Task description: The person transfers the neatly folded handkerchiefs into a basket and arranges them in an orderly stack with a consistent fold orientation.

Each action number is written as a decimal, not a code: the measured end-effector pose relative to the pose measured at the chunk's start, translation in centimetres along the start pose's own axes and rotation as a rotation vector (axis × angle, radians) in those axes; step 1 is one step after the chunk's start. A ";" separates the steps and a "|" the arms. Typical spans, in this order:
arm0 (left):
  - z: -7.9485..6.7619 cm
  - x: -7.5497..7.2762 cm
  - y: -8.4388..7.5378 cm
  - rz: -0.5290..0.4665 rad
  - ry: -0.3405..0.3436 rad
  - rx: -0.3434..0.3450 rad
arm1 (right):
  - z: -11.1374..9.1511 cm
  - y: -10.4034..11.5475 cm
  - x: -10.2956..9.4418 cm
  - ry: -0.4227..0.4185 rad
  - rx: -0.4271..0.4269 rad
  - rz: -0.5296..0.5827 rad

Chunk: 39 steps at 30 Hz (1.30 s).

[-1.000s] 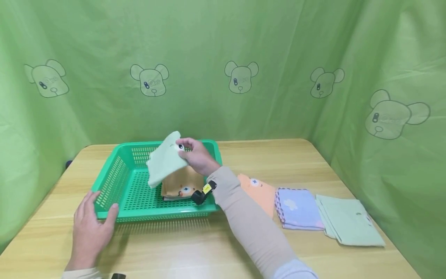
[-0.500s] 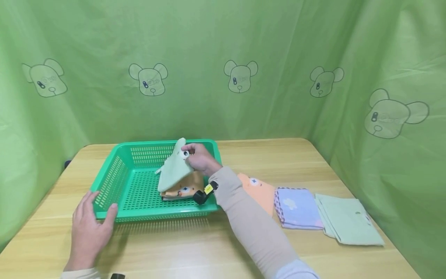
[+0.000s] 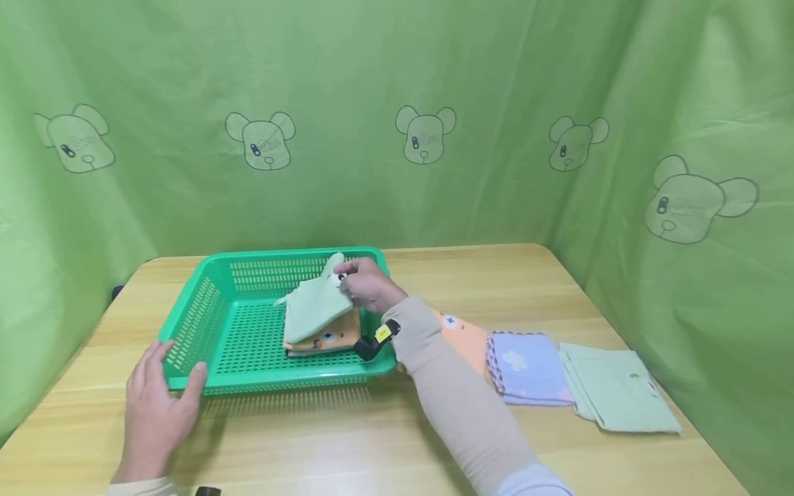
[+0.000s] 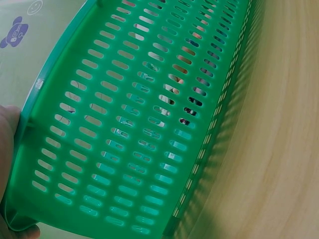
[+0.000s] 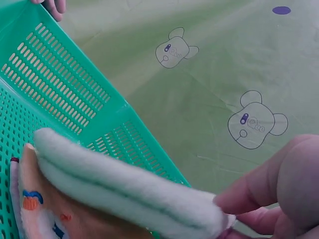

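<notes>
Green basket: the slotted plastic basket (image 3: 279,379) stands on the wooden table (image 3: 322,441); clock directions run from its middle, head view.
Stack inside: toward 3 o'clock, a folded orange towel with a starry eye (image 3: 349,335) tops at least one other towel.
Pale-green towel: in the basket, draped over that stack, its edge toward 2 o'clock held up; this placing looks nearly finished.
Right hand (image 3: 371,286): at 2 o'clock, thumb and fingers pinching the pale-green towel.
Left hand (image 3: 158,410): at 8 o'clock, thumb and fingers apart, resting about the basket's corner.
Table row: between 3 and 4 o'clock lie an orange towel (image 3: 468,344), a lilac flowered towel (image 3: 536,368) and a mint towel (image 3: 620,393); with these outside, the stacking seems partway.
Hard to see: the sleeve (image 3: 465,406) covers part of the outside orange towel; the stack's count is unclear; the left wrist view shows little beyond basket slots.
</notes>
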<state>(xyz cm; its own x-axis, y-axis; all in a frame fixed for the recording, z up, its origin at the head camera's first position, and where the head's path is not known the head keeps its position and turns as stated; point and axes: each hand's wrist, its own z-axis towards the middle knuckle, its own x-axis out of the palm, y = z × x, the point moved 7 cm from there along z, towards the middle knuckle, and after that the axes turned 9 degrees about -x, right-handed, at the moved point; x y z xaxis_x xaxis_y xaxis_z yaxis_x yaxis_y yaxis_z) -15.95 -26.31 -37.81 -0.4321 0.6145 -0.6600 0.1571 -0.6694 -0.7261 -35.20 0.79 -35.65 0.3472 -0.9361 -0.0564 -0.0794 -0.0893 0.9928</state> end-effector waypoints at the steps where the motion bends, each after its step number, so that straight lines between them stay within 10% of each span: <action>1: 0.0 0.0 0.0 0.001 0.000 -0.001 | 0.0 -0.1 0.0 0.014 0.017 -0.004; 15: -0.2 0.0 -0.1 0.000 0.006 0.004 | -0.9 -1.1 0.2 0.115 0.166 -0.129; 39: 0.0 -0.1 -0.2 0.009 0.011 -0.004 | -0.9 -1.0 -0.1 0.100 0.177 -0.266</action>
<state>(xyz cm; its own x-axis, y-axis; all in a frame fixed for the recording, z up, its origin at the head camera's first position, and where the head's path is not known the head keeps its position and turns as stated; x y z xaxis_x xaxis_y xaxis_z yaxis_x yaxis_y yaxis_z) -15.91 -26.22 -37.60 -0.4211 0.6131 -0.6684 0.1643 -0.6732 -0.7210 -34.35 1.27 -36.52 0.4671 -0.8347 -0.2916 -0.1318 -0.3919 0.9105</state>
